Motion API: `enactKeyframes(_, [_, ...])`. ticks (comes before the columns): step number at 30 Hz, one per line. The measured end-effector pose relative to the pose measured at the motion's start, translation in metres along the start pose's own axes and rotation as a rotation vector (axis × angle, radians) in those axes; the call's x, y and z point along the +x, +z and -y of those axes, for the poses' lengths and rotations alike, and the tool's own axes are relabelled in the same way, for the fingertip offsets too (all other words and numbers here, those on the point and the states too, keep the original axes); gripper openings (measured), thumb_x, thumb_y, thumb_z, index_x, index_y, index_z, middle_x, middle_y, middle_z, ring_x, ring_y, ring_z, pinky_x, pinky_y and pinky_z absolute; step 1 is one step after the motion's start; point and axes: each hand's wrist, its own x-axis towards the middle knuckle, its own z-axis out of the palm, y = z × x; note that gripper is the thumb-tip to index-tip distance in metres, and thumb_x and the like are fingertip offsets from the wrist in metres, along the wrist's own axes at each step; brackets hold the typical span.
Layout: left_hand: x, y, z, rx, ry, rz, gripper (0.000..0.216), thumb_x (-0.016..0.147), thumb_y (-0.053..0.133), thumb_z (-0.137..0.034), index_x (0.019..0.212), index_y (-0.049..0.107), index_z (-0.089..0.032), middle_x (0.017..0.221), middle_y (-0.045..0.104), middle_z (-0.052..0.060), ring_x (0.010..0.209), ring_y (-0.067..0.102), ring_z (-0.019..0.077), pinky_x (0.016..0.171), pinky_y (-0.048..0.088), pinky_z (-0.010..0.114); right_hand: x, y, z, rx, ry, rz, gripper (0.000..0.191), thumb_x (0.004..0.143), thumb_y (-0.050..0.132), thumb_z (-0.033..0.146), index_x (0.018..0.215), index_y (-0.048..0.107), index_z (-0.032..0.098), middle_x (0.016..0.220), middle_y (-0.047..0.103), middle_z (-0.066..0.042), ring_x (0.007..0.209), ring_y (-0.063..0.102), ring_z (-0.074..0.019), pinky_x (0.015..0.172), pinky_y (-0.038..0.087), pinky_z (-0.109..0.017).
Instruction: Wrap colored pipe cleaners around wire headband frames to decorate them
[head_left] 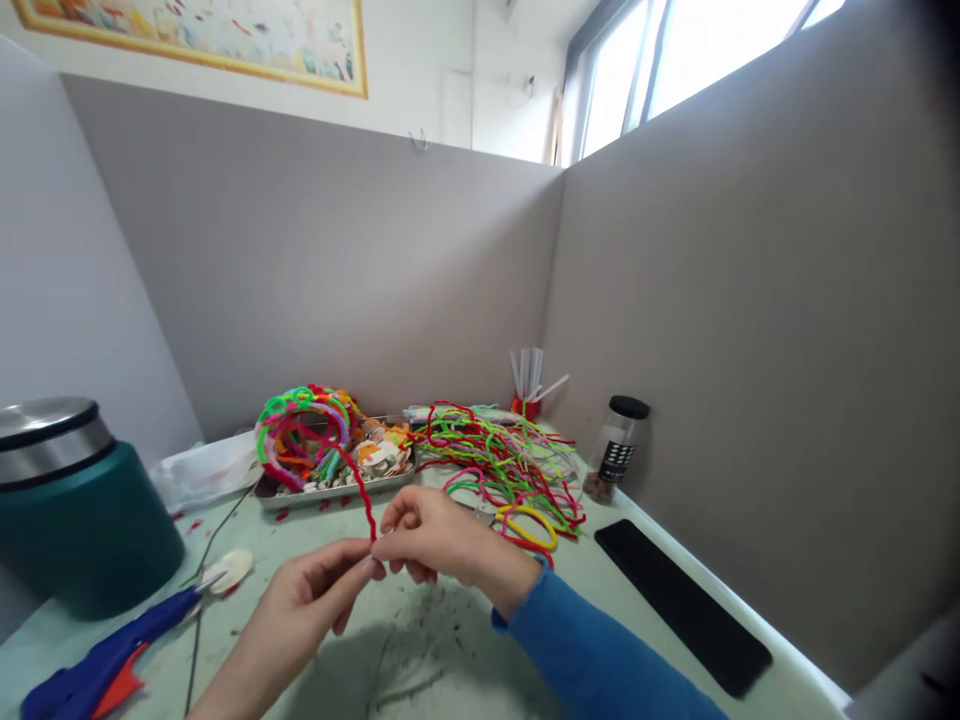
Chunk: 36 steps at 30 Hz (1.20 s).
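A red pipe cleaner [364, 497] rises from between my two hands, bent and slightly wavy, leaning up to the left. My left hand [311, 590] pinches its lower end between thumb and fingertips. Close against it, my right hand [431, 535] is closed with thumb and forefinger on the same lower part; the exact grip is partly hidden by the fingers. Behind the hands, a metal tray [330, 492] bears coiled pipe-cleaner rings [307, 435] in several colours and round pale pieces. Scissors with yellow handles [529, 527] lie just past my right wrist.
Loose pipe cleaners [487, 450] are heaped right of the tray. A blue glue gun [112, 660] and a teal flask [86, 530] stand left. At right are a black-lidded jar [616, 450] and a flat black object [682, 605]. Grey partitions [360, 260] enclose the table.
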Motion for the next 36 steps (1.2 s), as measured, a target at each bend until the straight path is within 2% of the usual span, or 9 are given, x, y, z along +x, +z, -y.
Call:
enactKeyframes(2, [0.002,0.003,0.001,0.047,-0.032,-0.012,0.037,0.069,0.061,-0.047,0.09,0.068,-0.018,0.061,0.058,-0.001,0.044,0.036,0.0077,0.042,0.03,0.019,0.005,-0.003,-0.005,0.104,0.058,0.091,0.026,0.064,0.065,0.025,0.083,0.048,0.019,0.052,0.054,0.007,0.035,0.041,-0.0055,0.033,0.03,-0.015])
enactKeyframes(6, [0.007,0.005,0.006,0.104,-0.069,-0.053,0.034,0.067,0.061,-0.049,0.078,0.069,-0.018,0.062,0.06,-0.001,0.042,0.032,0.0067,0.04,0.025,0.019,0.015,-0.009,-0.019,0.205,0.12,0.273,0.024,0.065,0.067,0.029,0.08,0.051,0.018,0.054,0.055,0.005,0.036,0.042,-0.0048,0.033,0.031,-0.015])
enactKeyframes(9, [0.011,0.005,0.012,0.116,-0.062,-0.062,0.032,0.065,0.062,-0.047,0.066,0.069,-0.017,0.057,0.059,-0.001,0.044,0.035,0.0076,0.042,0.025,0.02,0.023,-0.009,-0.032,0.213,0.15,0.304,0.022,0.073,0.06,0.037,0.079,0.052,0.017,0.059,0.056,0.003,0.04,0.046,-0.0062,0.037,0.034,-0.016])
enactKeyframes(11, [0.014,0.006,0.016,0.109,-0.093,-0.084,0.034,0.065,0.061,-0.049,0.06,0.067,-0.016,0.049,0.053,-0.002,0.042,0.034,0.0081,0.043,0.023,0.02,0.028,-0.006,-0.042,0.183,0.076,0.244,0.022,0.076,0.057,0.038,0.08,0.055,0.016,0.063,0.056,0.002,0.047,0.049,-0.0073,0.042,0.036,-0.018])
enactKeyframes(15, [0.017,0.009,0.025,0.1,-0.168,-0.088,0.037,0.061,0.063,-0.049,0.05,0.062,-0.014,0.037,0.037,-0.006,0.039,0.027,0.0073,0.042,0.017,0.022,0.036,0.005,-0.054,0.088,-0.167,0.027,0.015,0.071,0.062,0.027,0.07,0.058,0.013,0.06,0.052,0.004,0.055,0.045,-0.0064,0.052,0.034,-0.018])
enactKeyframes(21, [0.017,0.012,0.036,0.061,-0.245,-0.101,0.036,0.062,0.063,-0.047,0.051,0.057,-0.013,0.039,0.036,-0.007,0.039,0.025,0.0058,0.043,0.014,0.023,0.045,0.013,-0.066,-0.048,-0.246,-0.084,0.013,0.071,0.056,0.021,0.061,0.051,0.015,0.055,0.043,0.006,0.053,0.038,-0.0076,0.05,0.029,-0.019])
enactKeyframes(26, [0.017,0.01,0.041,-0.091,-0.254,-0.03,0.037,0.062,0.065,-0.048,0.074,0.06,-0.013,0.046,0.04,-0.009,0.037,0.025,0.0042,0.042,0.015,0.022,0.048,0.01,-0.069,-0.104,-0.253,-0.097,0.013,0.072,0.054,0.022,0.062,0.052,0.014,0.055,0.043,0.006,0.052,0.038,-0.0082,0.05,0.03,-0.02])
enactKeyframes(31, [0.017,0.009,0.04,-0.103,-0.276,-0.023,0.035,0.062,0.064,-0.047,0.071,0.055,-0.014,0.046,0.037,-0.01,0.036,0.023,0.0036,0.039,0.014,0.021,0.048,0.009,-0.07,-0.159,-0.306,-0.116,0.013,0.073,0.054,0.021,0.061,0.051,0.015,0.055,0.044,0.005,0.054,0.039,-0.0085,0.051,0.03,-0.019])
enactKeyframes(36, [0.017,0.011,0.039,-0.058,-0.249,-0.03,0.027,0.066,0.06,-0.041,0.067,0.055,-0.014,0.047,0.041,-0.008,0.038,0.024,0.0039,0.04,0.015,0.021,0.049,0.009,-0.074,-0.231,-0.354,-0.127,0.014,0.075,0.053,0.021,0.062,0.052,0.015,0.057,0.047,0.004,0.057,0.042,-0.0092,0.053,0.03,-0.019])
